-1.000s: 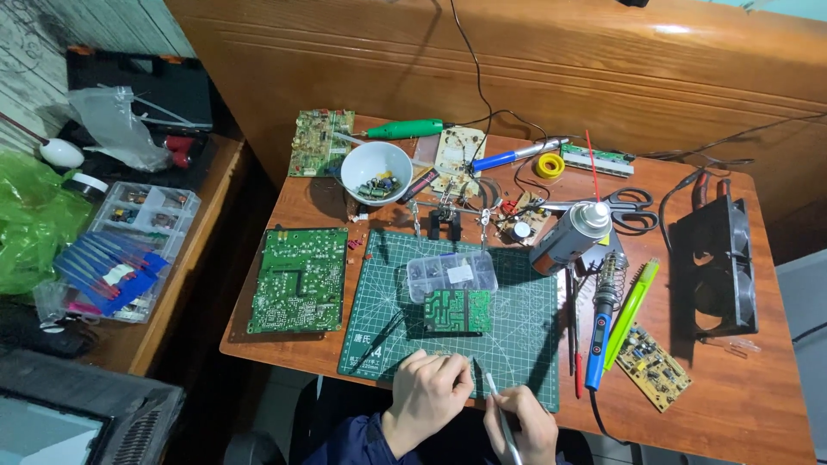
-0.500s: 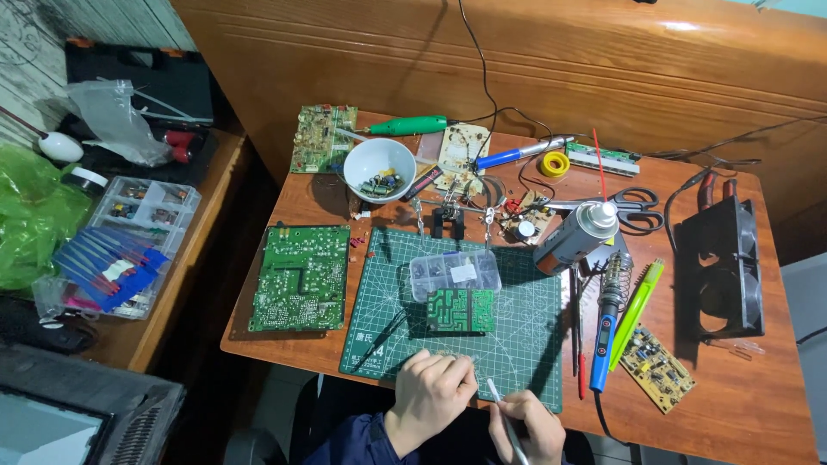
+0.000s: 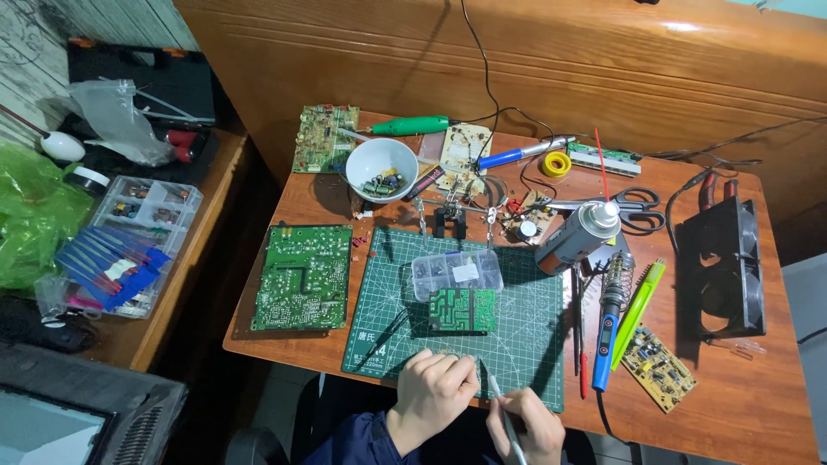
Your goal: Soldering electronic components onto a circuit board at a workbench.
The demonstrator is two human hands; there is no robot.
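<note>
Tweezers (image 3: 504, 413) sit pinched in my right hand (image 3: 527, 426), which is closed around their shaft at the near edge of the table (image 3: 741, 405), the tips pointing up toward my left hand (image 3: 435, 392). My left hand is curled loosely, fingers bent down onto the near edge of the green cutting mat (image 3: 517, 344); whether it holds some small part under the fingertips I cannot tell. The two hands lie just beside each other.

Just beyond my hands, in the middle of the mat, lies a small green circuit board (image 3: 463, 310), and touching its far side is a clear plastic parts box (image 3: 457, 274). Left of the mat, near the table's left edge, lies a larger green circuit board (image 3: 303, 277). Toward the far edge stand a white bowl (image 3: 382, 164) with small components in it, a helping-hands stand (image 3: 450, 220) and a green-handled tool (image 3: 409, 126). Right of the mat stands a spray can (image 3: 577, 237), with black scissors (image 3: 633, 207) behind it, and a blue-handled soldering iron (image 3: 610, 323) beside a yellow-green strip (image 3: 639, 310). A small yellowish board (image 3: 659, 368) lies near the right near corner, and a black fan (image 3: 722, 267) rests at the right edge.
</note>
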